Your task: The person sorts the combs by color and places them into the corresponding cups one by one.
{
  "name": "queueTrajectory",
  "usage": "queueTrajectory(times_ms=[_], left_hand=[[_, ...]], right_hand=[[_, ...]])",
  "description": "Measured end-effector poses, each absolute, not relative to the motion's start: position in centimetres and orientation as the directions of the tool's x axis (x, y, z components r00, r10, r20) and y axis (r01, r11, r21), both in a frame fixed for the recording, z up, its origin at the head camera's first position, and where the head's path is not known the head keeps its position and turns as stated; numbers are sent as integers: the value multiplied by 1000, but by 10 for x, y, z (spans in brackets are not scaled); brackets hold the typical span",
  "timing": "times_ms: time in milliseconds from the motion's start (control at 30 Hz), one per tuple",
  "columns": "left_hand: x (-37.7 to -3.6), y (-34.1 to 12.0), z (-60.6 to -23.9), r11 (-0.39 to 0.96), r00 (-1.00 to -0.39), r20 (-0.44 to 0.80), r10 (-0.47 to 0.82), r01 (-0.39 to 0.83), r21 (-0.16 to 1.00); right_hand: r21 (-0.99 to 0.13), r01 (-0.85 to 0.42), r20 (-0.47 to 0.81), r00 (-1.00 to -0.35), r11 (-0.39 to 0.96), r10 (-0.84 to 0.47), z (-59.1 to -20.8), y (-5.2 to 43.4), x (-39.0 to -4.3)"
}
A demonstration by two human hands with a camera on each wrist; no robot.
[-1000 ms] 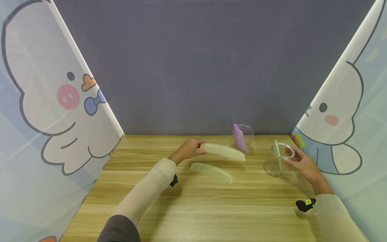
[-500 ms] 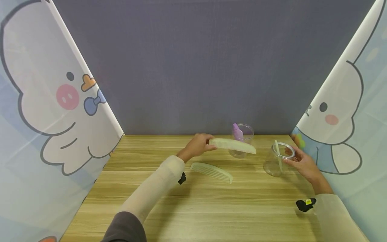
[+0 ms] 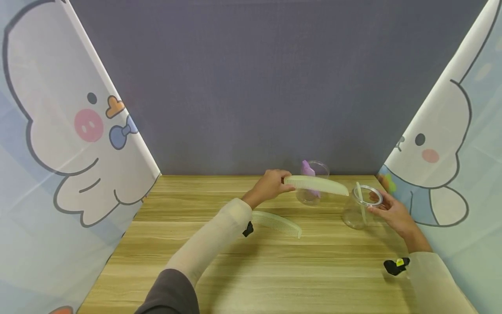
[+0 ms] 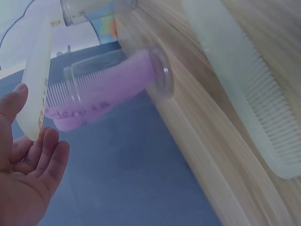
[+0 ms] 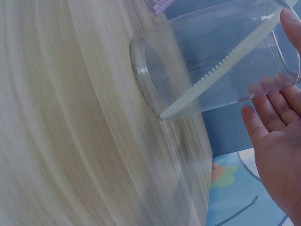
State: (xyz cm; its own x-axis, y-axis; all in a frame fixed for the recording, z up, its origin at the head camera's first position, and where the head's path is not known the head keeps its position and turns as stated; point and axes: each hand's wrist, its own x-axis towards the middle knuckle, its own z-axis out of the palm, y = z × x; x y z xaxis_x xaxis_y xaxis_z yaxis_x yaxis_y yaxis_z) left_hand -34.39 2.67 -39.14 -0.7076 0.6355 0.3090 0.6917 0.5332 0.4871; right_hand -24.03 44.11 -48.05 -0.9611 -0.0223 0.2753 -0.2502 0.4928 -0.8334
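Note:
My left hand point(image 3: 272, 188) pinches one end of a pale green comb point(image 3: 317, 185), held above the table with its far end pointing right, close to a clear plastic jar point(image 3: 350, 216). That jar stands upright on the table, and my right hand point(image 3: 394, 213) grips its rim from the right. Inside the jar another pale green comb point(image 5: 214, 75) leans diagonally, its top end at the mouth. A third pale green comb point(image 3: 276, 222) lies flat on the table below my left hand, partly covered by the left wrist. In the left wrist view, the held comb point(image 4: 35, 77) is between thumb and fingers.
Behind the held comb, a second clear jar point(image 3: 308, 200) stands near the table's back edge with a purple comb point(image 3: 307, 169) leaning in it. A dark panel point(image 3: 235, 87) closes the back of the wooden table point(image 3: 274, 274). Printed cloths point(image 3: 451, 174) hang at both sides.
My left hand has carried its comb to the right and slightly back, past the second jar, toward the jar under my right hand. The right hand and both jars have stayed put.

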Motion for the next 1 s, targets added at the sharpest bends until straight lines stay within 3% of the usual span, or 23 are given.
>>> queueTrajectory(times_ms=[733, 1000], left_hand=[[-338, 78, -377, 597, -706, 320, 632, 707, 380], [-335, 95, -376, 587, -675, 385, 630, 738, 333]], right_hand=[[-851, -266, 280, -959, 452, -37, -478, 441, -242], [-855, -294, 305, -951, 426, -45, -480, 440, -240]])
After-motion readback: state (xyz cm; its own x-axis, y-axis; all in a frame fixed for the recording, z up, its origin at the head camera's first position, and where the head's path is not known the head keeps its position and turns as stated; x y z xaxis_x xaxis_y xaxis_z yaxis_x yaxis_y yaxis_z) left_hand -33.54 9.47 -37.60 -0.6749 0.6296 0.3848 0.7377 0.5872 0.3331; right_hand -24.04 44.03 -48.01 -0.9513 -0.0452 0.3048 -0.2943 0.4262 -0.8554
